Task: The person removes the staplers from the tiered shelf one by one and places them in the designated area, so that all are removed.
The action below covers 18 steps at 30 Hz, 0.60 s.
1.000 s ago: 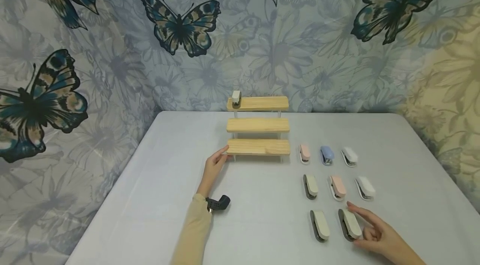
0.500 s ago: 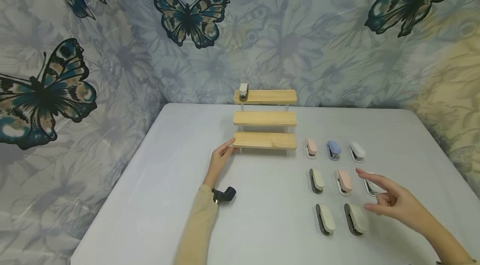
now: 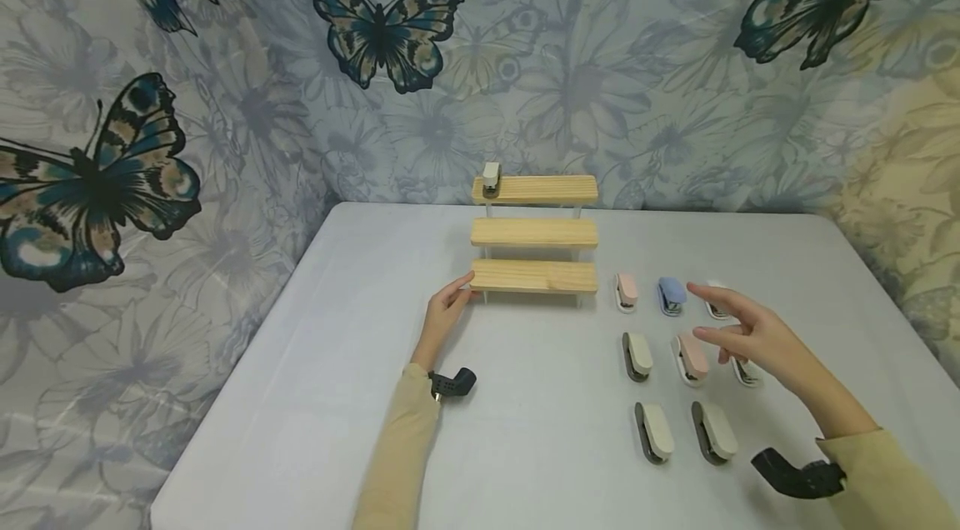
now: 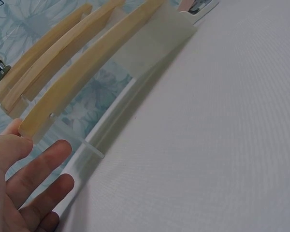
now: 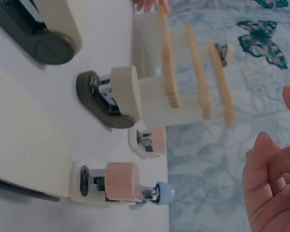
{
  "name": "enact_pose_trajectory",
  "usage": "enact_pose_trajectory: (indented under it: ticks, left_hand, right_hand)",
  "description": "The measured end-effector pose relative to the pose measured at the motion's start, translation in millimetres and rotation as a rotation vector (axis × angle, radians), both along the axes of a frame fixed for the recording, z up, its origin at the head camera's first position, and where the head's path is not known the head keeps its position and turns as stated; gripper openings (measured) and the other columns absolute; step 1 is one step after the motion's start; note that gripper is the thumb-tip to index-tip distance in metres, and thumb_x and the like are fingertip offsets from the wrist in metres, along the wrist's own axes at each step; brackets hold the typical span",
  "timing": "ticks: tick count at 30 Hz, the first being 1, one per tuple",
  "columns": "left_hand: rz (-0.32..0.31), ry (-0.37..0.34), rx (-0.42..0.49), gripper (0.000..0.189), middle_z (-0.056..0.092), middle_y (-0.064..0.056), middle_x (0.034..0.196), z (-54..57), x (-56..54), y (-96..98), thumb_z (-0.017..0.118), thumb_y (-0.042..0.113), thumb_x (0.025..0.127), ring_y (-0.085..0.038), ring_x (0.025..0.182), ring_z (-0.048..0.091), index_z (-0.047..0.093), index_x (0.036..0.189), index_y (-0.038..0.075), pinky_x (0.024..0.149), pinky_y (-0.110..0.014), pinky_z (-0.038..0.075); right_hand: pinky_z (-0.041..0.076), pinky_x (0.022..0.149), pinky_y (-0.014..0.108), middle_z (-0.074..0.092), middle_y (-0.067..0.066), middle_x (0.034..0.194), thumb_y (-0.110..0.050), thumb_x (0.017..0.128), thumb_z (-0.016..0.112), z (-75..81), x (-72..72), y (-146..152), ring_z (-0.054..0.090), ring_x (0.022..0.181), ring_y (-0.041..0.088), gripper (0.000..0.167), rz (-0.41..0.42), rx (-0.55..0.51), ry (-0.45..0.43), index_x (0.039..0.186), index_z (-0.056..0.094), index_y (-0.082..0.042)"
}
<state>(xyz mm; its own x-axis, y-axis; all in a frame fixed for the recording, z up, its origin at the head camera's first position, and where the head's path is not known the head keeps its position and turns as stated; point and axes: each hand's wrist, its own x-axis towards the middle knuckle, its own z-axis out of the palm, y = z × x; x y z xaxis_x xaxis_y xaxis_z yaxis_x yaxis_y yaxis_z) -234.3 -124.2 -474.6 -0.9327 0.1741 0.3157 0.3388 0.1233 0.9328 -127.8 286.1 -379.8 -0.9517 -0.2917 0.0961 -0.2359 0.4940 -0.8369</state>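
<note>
A three-tier wooden display stand (image 3: 534, 276) with clear supports stands at the back of the table. My left hand (image 3: 442, 317) pinches the left end of its lowest board between thumb and forefinger; the other fingers (image 4: 43, 193) spread free below. One cream stapler (image 3: 491, 180) sits at the left of the top board. Above the rows of small staplers hovers my right hand (image 3: 750, 334), holding nothing. Nearest its fingertips are a blue stapler (image 3: 671, 297) and a pink stapler (image 3: 691, 359). Two white staplers, one at the back (image 3: 716, 311), are partly hidden by that hand.
A second pink stapler (image 3: 626, 292) lies at the back left of the rows. Cream staplers with dark bases lie nearer: one in the middle row (image 3: 637, 357), two in front, left (image 3: 655, 433) and right (image 3: 714, 432). Butterfly-patterned cloth (image 3: 585, 88) hangs behind the table.
My right hand has left the front right cream stapler without it and moved forward over the back rows. My left hand stays at the stand. The head view has shifted slightly.
</note>
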Motion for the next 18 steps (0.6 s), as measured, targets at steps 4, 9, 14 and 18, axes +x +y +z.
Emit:
enact_pose_trajectory:
  ticks: [4,9,14,18]
  left_hand:
    - [-0.005,0.006,0.013,0.031,0.057,-0.027,0.105,0.9,0.8,0.9,0.048,-0.002,0.091,-0.040,0.093,0.056,0.048,0.121,-0.011,0.088,-0.043,0.041]
    - [0.003,0.009,0.015,0.031,0.059,-0.027,0.102,0.4,0.7,1.9,0.048,-0.003,0.090,-0.040,0.093,0.056,0.048,0.121,-0.010,0.087,-0.042,0.041]
    - [-0.003,0.023,0.001,0.031,0.059,-0.027,0.100,-0.6,-0.9,0.3,0.048,-0.003,0.091,-0.041,0.092,0.056,0.048,0.121,-0.010,0.086,-0.042,0.042]
    - [0.009,0.019,0.004,0.031,0.059,-0.028,0.098,-1.5,0.3,1.2,0.048,-0.003,0.091,-0.040,0.092,0.056,0.048,0.121,-0.010,0.087,-0.043,0.042]
  right_hand:
    - [0.041,0.050,0.031,0.033,0.001,0.133,-0.016,0.091,0.055,0.6,-9.4,0,0.054,0.056,0.024,0.054,-0.032,0.033,-0.015,0.140,0.032,-0.015]
    - [0.042,0.049,0.030,0.034,0.013,0.134,-0.021,0.090,0.056,5.0,-20.4,-3,0.054,0.056,0.023,0.054,-0.044,0.031,-0.039,0.139,0.033,-0.016]
    - [0.042,0.048,0.030,0.038,0.003,0.132,-0.021,0.089,0.059,14.2,-31.1,-11,0.054,0.055,0.023,0.055,-0.038,0.021,-0.036,0.138,0.035,-0.017]
    - [0.040,0.044,0.030,0.035,0.009,0.137,-0.024,0.088,0.060,25.4,-41.7,-18,0.054,0.055,0.022,0.058,-0.032,0.028,-0.027,0.139,0.034,-0.018]
